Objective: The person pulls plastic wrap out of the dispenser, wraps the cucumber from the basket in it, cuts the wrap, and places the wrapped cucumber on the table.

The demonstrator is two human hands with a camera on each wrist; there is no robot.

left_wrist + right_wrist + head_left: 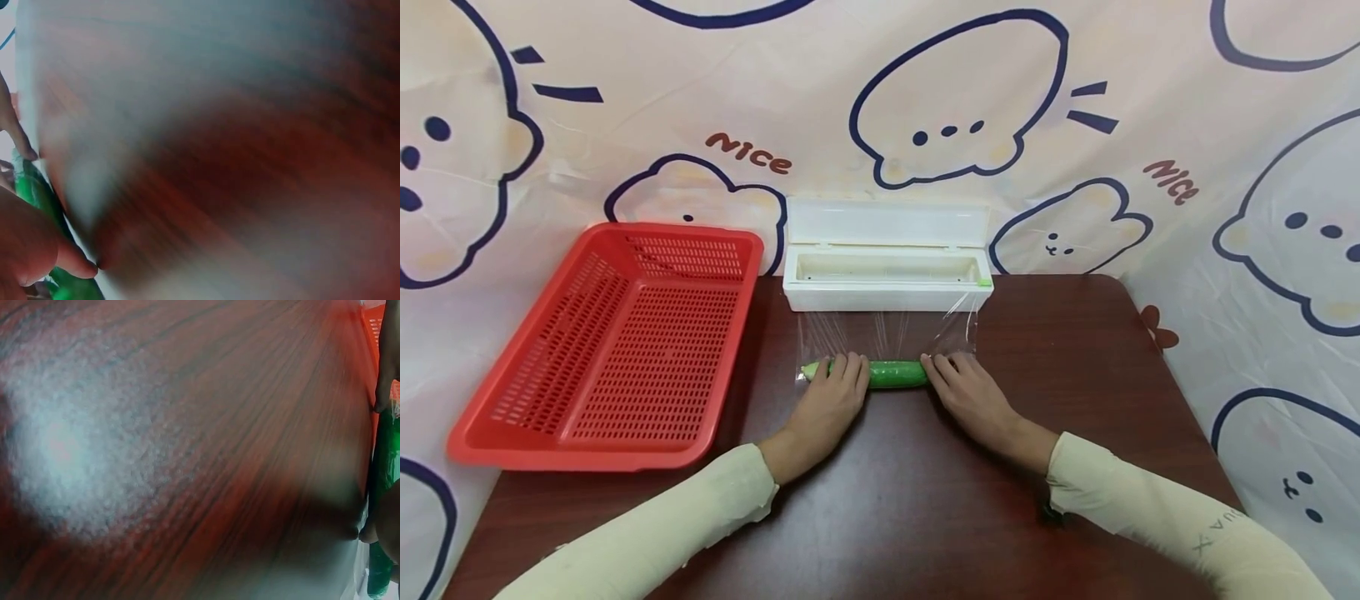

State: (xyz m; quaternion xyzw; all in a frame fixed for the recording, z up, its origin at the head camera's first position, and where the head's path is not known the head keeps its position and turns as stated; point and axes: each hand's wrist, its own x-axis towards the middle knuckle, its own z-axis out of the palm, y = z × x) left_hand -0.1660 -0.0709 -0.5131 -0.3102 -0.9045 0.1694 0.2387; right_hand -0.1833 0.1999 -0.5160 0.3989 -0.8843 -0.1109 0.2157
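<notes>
A green cucumber (897,374) lies crosswise on the table, parallel to the box's front. Clear cling film (891,332) stretches from the white cling film box (887,297) to the cucumber and shines on its surface. My left hand (826,408) grips the cucumber near its pale left end, fingers over the top. Over the right end, my right hand (976,402) holds it likewise and hides that tip. In the left wrist view, the left thumb (76,261) presses the cucumber's near side. The right wrist view shows the right thumb (370,532) against it too.
Left of the hands stands a red plastic basket (718,408) with perforated walls. The film box's lid (887,221) is raised against the patterned cloth (820,100) behind. Dark brown tabletop (887,500) extends in front of the cucumber and to the right.
</notes>
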